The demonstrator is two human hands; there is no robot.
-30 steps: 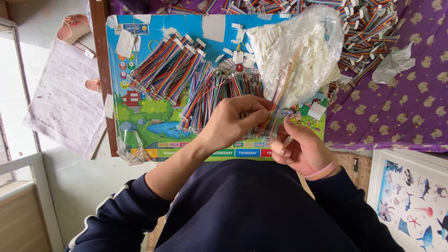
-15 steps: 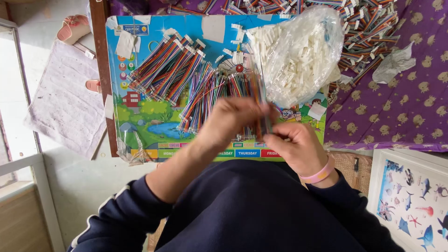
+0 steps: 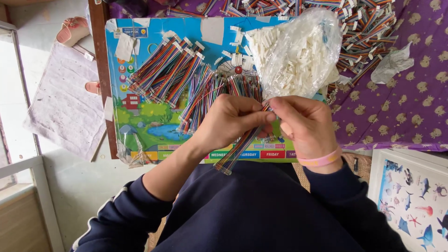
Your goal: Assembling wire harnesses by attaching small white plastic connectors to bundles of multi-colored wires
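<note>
A flat strip of rainbow ribbon cable (image 3: 242, 144) is held between both hands above a colourful illustrated board (image 3: 140, 116) that serves as the work surface. The left hand (image 3: 231, 120) is closed around the cable's upper part, thumb and fingers pinched; the right hand (image 3: 305, 123), a pink wristband (image 3: 321, 160) at its wrist, is closed on the cable's top end just beside the left, fingertips meeting there. Whether a small white part is pressed between the fingers cannot be told. The cable's free end hangs down toward the person's dark blue sweatshirt (image 3: 261, 210).

Just beyond the hands, rows of cable strips (image 3: 196, 88) are laid out side by side on the board, many seemingly tipped with white connectors, which suggests a fair share of the work is done. Directly beyond the right hand, a clear plastic bag of white connector housings (image 3: 298, 56) lies well filled, and farther beyond it a loose heap of more ribbon cables (image 3: 359, 32) is spread on a purple patterned cloth (image 3: 410, 107), so a good deal appears left. A crumpled plastic wrapper (image 3: 392, 63) lies to the far right, and a poster of sea animals (image 3: 410, 200) is seen near the right elbow.
</note>
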